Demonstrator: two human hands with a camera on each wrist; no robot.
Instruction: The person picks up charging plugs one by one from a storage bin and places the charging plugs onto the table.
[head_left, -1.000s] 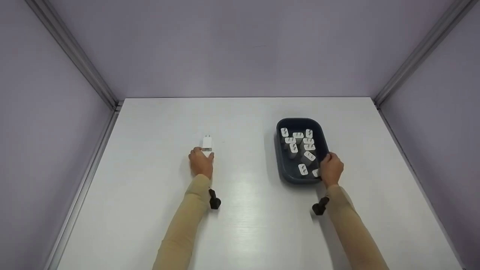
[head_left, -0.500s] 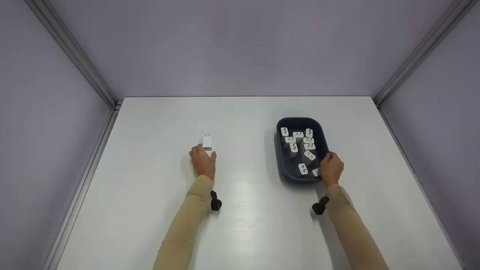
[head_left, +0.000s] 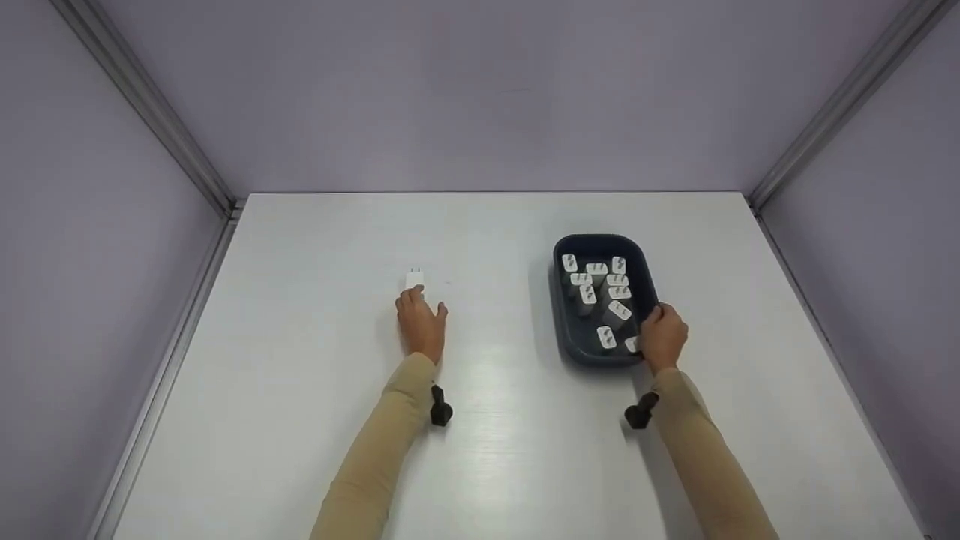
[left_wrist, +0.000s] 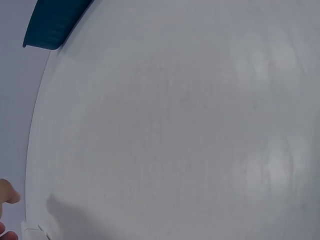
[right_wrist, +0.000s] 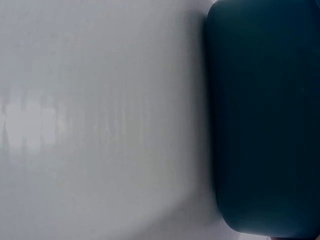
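1. Tan-sleeved left hand (head_left: 421,322): fingers extended forward, thumb spread to the side, no pinch visible. Fingertips overlap the near end of a white block-shaped plastic charger (head_left: 415,277); touching or just above, can't tell.
2. Risk there: a glancing fingertip could skid or turn the charger, as nothing seems to brace it; a loose pinch might slip on its smooth case.
3. Right hand (head_left: 664,337): fingers curled, pinching the near-right rim of a dark blue rounded-rectangle plastic tray (head_left: 582,334). Fingertip detail too small to read.
4. Risk there: a tug or tilt at that corner could topple the contents, probably top-heavy standing on end.
5. Lone charger lies on the table left of the tray, well apart, two prongs pointing away from the person. Inside the tray: a batch of white plastic chargers (head_left: 606,338), prongs up, the nearest partly covered by the right hand.
6. Further out: black devices (head_left: 441,409) at both wrists, glossy white table (head_left: 491,322), pale lilac-grey walls (head_left: 487,97), grey metal corner strips (head_left: 145,97).
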